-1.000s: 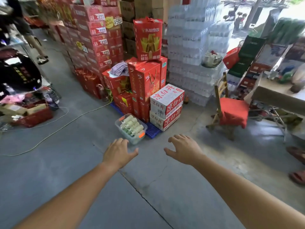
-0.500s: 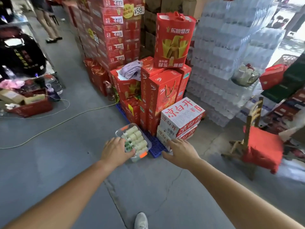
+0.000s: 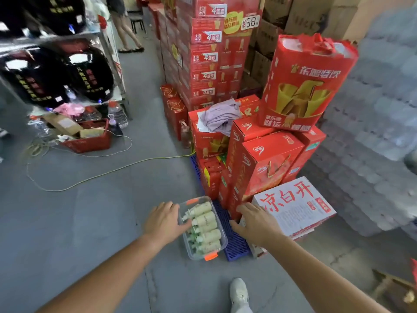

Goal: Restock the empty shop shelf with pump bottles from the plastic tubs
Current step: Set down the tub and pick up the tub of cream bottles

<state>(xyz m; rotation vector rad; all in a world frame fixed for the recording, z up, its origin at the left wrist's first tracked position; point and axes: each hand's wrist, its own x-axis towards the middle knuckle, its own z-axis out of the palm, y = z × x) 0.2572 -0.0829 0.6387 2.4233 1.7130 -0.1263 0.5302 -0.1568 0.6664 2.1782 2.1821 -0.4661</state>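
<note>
A clear plastic tub (image 3: 222, 245) with orange latches sits on the concrete floor beside a blue pallet. Several cream pump bottles (image 3: 204, 221) lie on their sides in it. My left hand (image 3: 163, 222) hovers over the tub's left edge, fingers spread and relaxed, holding nothing. My right hand (image 3: 255, 223) is held out to the right of the tub, above the pallet and in front of a white carton, fingers loose and holding nothing. No shelf for the bottles is recognisable.
Stacked red gift boxes (image 3: 261, 159) rise behind the tub, with a white carton (image 3: 295, 206) at the right and shrink-wrapped water packs (image 3: 372, 132) beyond. A red basket (image 3: 90, 141) and yellow cable (image 3: 94, 177) lie left. My shoe (image 3: 239, 292) is below. A person's legs (image 3: 126, 30) stand at the back.
I have stepped closer to the tub. Both hands have come forward and now flank it, the left over its edge.
</note>
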